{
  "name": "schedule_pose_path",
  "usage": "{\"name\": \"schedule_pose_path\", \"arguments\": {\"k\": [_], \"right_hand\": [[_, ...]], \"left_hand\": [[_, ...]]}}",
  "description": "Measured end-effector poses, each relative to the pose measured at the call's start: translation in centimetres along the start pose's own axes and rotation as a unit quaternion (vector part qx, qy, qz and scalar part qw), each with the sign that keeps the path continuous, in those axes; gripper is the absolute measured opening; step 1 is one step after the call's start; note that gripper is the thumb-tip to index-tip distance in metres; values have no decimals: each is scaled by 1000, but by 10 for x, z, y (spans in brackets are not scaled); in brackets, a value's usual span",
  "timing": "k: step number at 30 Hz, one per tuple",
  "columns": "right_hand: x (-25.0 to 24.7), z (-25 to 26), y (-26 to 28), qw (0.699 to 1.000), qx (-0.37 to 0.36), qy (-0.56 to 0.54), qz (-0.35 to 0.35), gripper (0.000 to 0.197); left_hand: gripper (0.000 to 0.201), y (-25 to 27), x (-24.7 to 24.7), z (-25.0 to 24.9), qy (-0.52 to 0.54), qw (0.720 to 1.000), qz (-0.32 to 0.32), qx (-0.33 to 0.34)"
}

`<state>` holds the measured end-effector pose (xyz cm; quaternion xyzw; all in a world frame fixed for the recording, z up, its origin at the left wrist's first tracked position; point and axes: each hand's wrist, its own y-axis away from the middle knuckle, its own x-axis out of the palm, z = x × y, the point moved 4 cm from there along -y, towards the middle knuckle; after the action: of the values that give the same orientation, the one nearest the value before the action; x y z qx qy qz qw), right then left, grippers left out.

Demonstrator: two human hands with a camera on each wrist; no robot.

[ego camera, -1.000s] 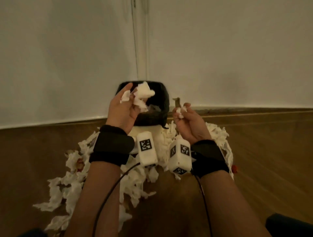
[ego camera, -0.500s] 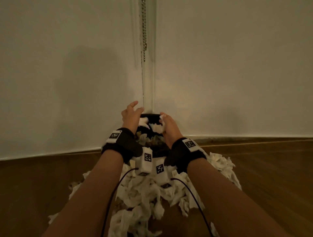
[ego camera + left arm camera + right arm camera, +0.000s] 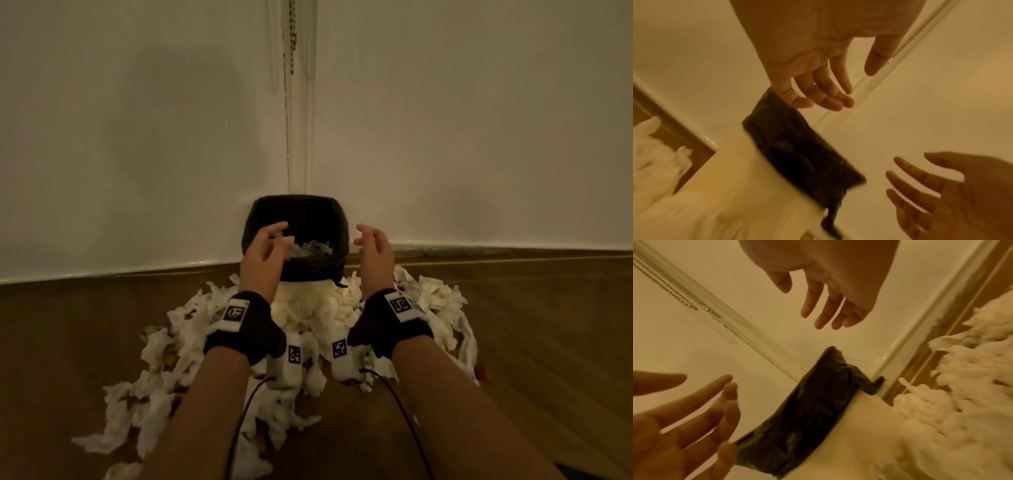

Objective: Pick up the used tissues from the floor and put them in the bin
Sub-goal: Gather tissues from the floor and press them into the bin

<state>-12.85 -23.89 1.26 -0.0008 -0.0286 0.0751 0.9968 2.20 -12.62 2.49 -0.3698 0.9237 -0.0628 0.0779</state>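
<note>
A cream bin with a black liner (image 3: 294,212) stands in the corner, with crumpled tissues inside it (image 3: 313,247). A big pile of white used tissues (image 3: 191,329) lies on the wooden floor around its base. My left hand (image 3: 274,240) hovers over the bin's left rim with its fingers loosely spread and nothing in it. My right hand (image 3: 368,241) hangs just right of the bin, also empty. The left wrist view shows the left hand (image 3: 824,91) with bare fingers above the liner (image 3: 801,154). The right wrist view shows the right hand (image 3: 828,309) with an empty palm over the liner (image 3: 813,402).
Two white walls meet behind the bin, and a bead chain (image 3: 292,37) hangs down the corner. A white skirting (image 3: 102,270) runs along the wooden floor (image 3: 548,342). A small red object (image 3: 481,371) lies at the pile's right edge.
A second ago each hand held a tissue wad above the bin. They then reached into it, and now both have drawn back and apart, empty.
</note>
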Motion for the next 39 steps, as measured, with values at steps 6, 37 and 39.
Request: {"name": "schedule_pose_path", "arguments": {"k": [6,37,39], "right_hand": [[-41,-65,28,992,22,106,-64,14],[-92,-194,109,790,52,569,223,27],[-96,-189,106,818,96,541,169,23]], "left_hand": [[25,55,32,51,-97,990,78,-60],[48,178,76,169,-579,787,214,10],[46,175,71,171,-587,780,217,9]]}}
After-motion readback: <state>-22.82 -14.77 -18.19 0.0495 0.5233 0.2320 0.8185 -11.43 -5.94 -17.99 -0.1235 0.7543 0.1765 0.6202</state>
